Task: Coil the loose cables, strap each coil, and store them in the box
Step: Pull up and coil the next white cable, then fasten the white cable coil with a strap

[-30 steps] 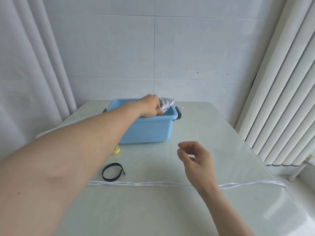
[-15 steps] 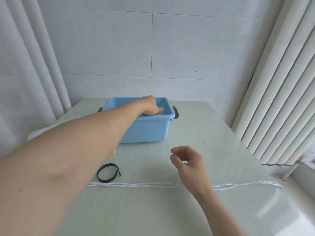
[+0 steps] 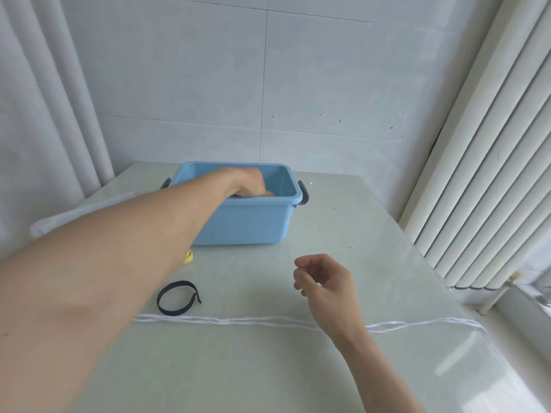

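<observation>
My left hand [image 3: 249,183] reaches down inside the blue plastic box [image 3: 247,225] at the back of the table. Its fingers are curled below the rim, and what they hold is hidden. A dark bit shows under the wrist. My right hand [image 3: 323,281] hovers over the table middle, fingers loosely curled, holding nothing. A long white cable [image 3: 238,320] lies stretched out straight across the table in front of me, passing under my right wrist. A black strap loop [image 3: 177,296] lies just beyond the cable, on the left.
A small yellow object [image 3: 188,257] peeks out beside my left forearm, in front of the box. The pale green table [image 3: 372,248] ends at a tiled wall. White vertical slats [image 3: 483,174] stand on the right, a curtain [image 3: 44,114] on the left.
My left hand, which held a coiled cable above the box rim, has gone down into the box. The coil is out of sight. My right hand has hardly moved.
</observation>
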